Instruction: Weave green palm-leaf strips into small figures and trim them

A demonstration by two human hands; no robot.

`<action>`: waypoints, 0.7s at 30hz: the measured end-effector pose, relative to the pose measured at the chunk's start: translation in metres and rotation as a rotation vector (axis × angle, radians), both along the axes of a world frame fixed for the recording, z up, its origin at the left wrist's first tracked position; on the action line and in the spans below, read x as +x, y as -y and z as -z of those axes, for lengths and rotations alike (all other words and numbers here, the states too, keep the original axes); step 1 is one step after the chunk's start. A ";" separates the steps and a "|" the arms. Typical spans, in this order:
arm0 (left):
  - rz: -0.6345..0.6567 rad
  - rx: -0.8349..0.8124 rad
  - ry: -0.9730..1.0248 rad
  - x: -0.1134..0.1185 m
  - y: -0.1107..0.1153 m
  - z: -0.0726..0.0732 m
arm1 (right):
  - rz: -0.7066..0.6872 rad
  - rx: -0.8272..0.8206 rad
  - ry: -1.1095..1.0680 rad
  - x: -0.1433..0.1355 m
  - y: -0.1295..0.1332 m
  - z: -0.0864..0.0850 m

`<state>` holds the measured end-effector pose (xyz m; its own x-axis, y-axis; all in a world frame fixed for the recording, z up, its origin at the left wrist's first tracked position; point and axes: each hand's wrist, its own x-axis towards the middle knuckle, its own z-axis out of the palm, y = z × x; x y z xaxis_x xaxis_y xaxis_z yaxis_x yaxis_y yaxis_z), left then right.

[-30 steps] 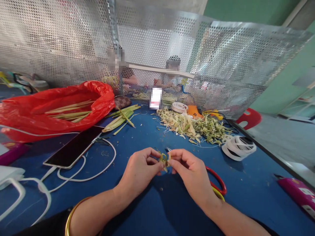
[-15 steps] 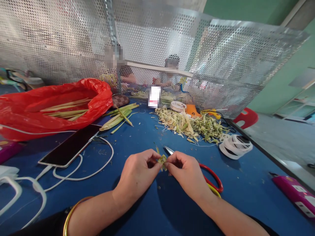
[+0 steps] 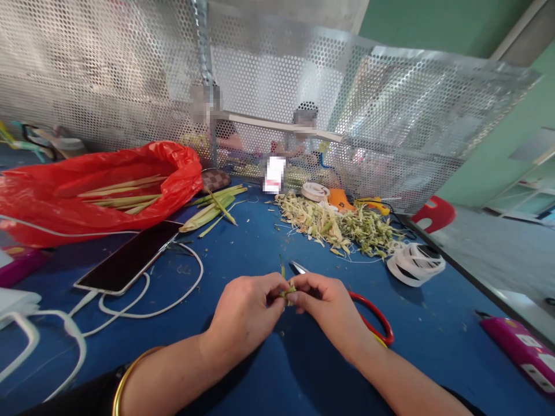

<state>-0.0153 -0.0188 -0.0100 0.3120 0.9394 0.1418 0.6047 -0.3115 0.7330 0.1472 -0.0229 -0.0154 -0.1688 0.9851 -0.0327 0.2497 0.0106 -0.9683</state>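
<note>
Between my fingertips is a small green-yellow bit of plant strip (image 3: 288, 293), folded or knotted, with a thin end sticking up. My left hand (image 3: 251, 303) pinches it from the left, thumb against fingers. My right hand (image 3: 327, 306) pinches the same piece from the right. Much of the piece is hidden by the fingers. Under and behind my right hand lie scissors (image 3: 381, 318) with red and yellow handles, their metal tip showing above the knuckles. Farther off is a pile of small green and pale plant pieces (image 3: 338, 225). Long leaf strips (image 3: 212, 214) lie to the left of it.
A red plastic bag (image 3: 87, 173) holds long stalks at the left. A phone (image 3: 130, 260) with a white cable lies in front of it. White tape rolls (image 3: 416, 264) and a purple device (image 3: 515, 346) stand right. A perforated metal screen (image 3: 269, 75) crosses the back, people behind it.
Both hands keep hold of the plant strip, and the fingers have shifted slightly around it. The whole view has moved a little, so things appear slightly lower.
</note>
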 end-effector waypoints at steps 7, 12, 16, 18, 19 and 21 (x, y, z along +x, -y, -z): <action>0.040 -0.168 0.158 0.001 -0.004 0.005 | 0.012 0.045 0.030 0.000 0.001 -0.003; 0.051 -0.135 0.090 0.001 -0.002 0.004 | 0.000 0.075 0.087 0.001 0.001 -0.002; 0.083 -0.120 0.037 0.002 0.001 0.000 | -0.017 0.063 0.216 0.006 0.001 -0.005; 0.091 -0.133 0.034 0.002 0.001 0.000 | -0.025 0.079 0.270 0.009 0.001 -0.008; 0.095 -0.143 0.036 0.003 0.001 0.000 | -0.037 0.075 0.276 0.011 0.000 -0.008; 0.115 -0.184 0.054 0.003 -0.001 0.001 | -0.057 0.054 0.248 0.012 -0.001 -0.008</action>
<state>-0.0127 -0.0183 -0.0113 0.4152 0.9097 -0.0091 0.5313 -0.2344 0.8141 0.1589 -0.0217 -0.0072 -0.2170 0.9758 -0.0280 0.4767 0.0809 -0.8753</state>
